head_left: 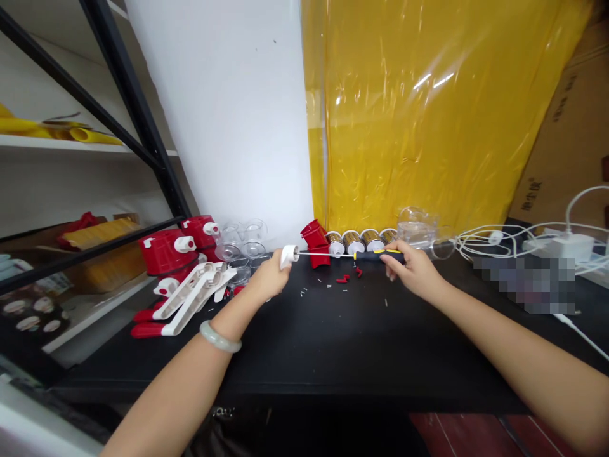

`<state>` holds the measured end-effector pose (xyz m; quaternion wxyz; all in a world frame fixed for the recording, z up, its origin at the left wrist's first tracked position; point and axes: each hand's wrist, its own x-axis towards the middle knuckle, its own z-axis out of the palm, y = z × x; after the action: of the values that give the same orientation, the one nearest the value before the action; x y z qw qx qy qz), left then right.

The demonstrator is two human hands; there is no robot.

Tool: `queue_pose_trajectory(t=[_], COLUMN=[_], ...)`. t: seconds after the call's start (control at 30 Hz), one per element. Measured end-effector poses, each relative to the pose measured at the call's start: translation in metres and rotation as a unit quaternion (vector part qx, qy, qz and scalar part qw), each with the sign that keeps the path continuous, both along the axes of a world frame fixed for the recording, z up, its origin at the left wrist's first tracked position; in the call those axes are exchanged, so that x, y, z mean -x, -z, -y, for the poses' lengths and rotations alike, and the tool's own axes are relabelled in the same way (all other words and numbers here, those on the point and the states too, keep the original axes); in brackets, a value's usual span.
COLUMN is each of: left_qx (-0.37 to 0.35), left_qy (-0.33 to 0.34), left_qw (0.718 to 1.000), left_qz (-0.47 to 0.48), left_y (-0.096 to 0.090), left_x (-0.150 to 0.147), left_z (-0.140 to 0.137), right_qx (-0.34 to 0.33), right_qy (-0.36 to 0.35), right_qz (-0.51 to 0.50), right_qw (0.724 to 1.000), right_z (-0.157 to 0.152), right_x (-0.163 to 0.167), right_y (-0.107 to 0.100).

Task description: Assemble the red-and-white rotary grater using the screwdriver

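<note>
My left hand (273,276) is closed around a small white plastic part (288,255) whose round open end faces right. In my right hand (413,270) is a screwdriver (379,256) with a black and yellow handle, held level. Its long thin shaft reaches left, and the tip meets the open end of the white part; whether it sits on a screw inside cannot be seen. Below the shaft, several small screws (328,286) and two small red plastic pieces (342,279) lie scattered on the black table (361,355).
At left stand red plastic housings (169,251) with white and red handles (190,298). Clear cups (254,231) sit behind them. Red tubular parts (314,242), printed cylinders (353,242) and clear containers (419,231) line the back. White cables and an adapter (573,246) lie right.
</note>
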<state>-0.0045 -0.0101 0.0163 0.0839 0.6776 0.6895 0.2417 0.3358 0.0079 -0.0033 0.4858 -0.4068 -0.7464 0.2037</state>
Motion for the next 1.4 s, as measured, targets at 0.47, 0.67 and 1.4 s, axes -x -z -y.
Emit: queue_pose_trajectory(t=[0.47, 0.67, 1.4], left_qx=[0.039, 0.036, 0.072], left_qy=[0.014, 0.017, 0.033], left_qw=[0.997, 0.997, 0.991], left_qz=[0.058, 0.066, 0.106], left_y=[0.004, 0.002, -0.002], left_x=[0.001, -0.001, -0.001], left_z=[-0.001, 0.000, 0.002], right_qx=[-0.028, 0.062, -0.119], right_qy=[0.002, -0.050, 0.021], right_qz=[0.042, -0.064, 0.017], right_qw=[0.999, 0.995, 0.993], right_z=[0.003, -0.006, 0.005], right_x=[-0.003, 0.000, -0.004], right_y=[-0.008, 0.000, -0.009])
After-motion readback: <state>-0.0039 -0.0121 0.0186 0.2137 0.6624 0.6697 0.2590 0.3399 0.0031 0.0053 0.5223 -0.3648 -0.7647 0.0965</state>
